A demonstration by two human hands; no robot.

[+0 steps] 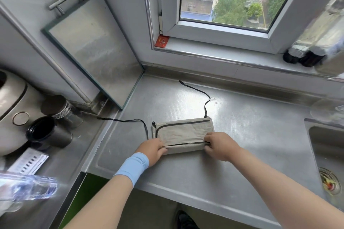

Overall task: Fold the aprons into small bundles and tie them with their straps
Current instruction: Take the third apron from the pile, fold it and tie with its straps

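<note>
Two hands are working one apron [183,132]. We are holding the beige, dark-trimmed rectangle flat on the steel table [251,135], left of the sink [327,145] and below the window.

- Our left hand [151,149] is gripping the near-left corner, with its fingers [162,151] curled round the folded edge.
- Our right hand [219,145] is pinching the near-right corner, with its fingers bent down onto the hem.
- The left strap [126,121] is trailing off toward the canisters [49,132]. The far strap [202,92] is looping away toward the window wall.

Judgement: we are mid-fold, and the bundle is not yet small enough to tie.

To do this step well, we are aiming to lift both corners level and carry them over together. Then we press the crease flat before letting go. Both straps should lie outside the layers, so their full length is free for wrapping and knotting.
</note>
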